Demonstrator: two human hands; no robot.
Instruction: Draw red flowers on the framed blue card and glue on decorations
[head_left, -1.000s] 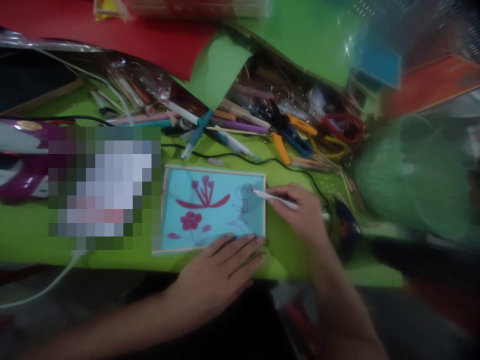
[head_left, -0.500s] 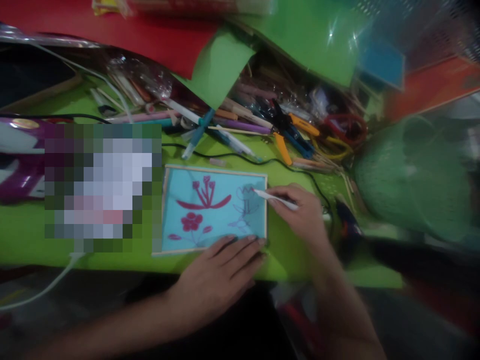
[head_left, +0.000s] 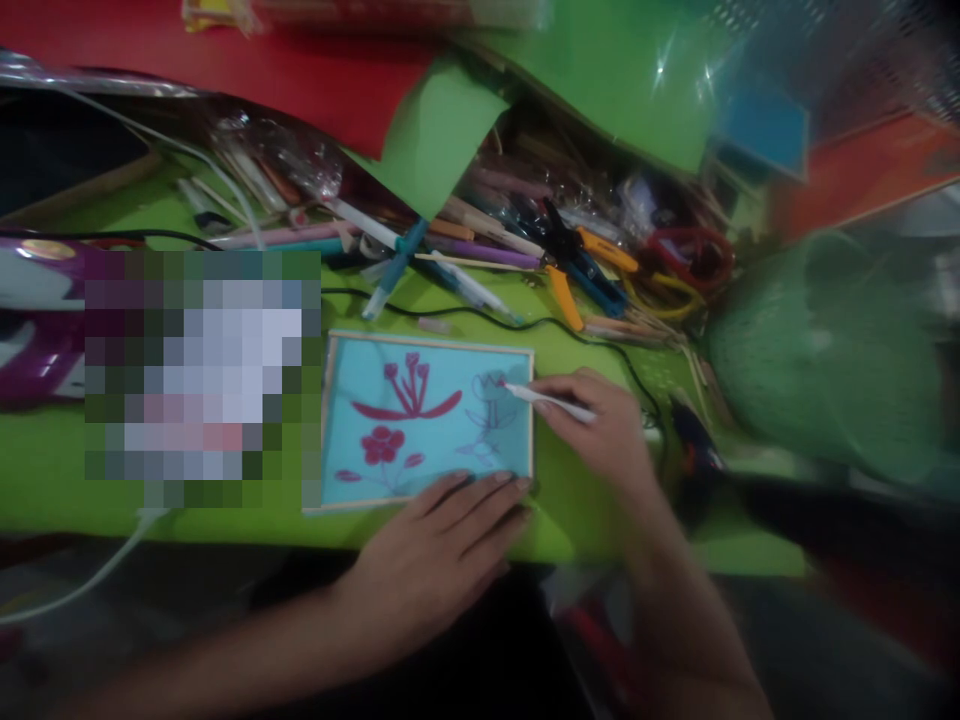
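Observation:
A light-blue board with a pale wooden frame lies flat before me, bearing dark red flowers on its left part and a thin outlined flower on its right. My right hand pinches a white marker pen, whose reddish tip touches or hovers just over the top of the outlined flower. Stretched across the board's lower right edge, my left hand lies flat with its fingers extended and holds nothing.
Behind the board lie several pens, pliers with orange handles and red-handled scissors. A black cable runs just beyond the board. A green translucent basket stands at right; a pixelated patch covers something at left.
The marker tip has moved very slightly down and left within the top of the outlined flower. My left hand stays in the same place.

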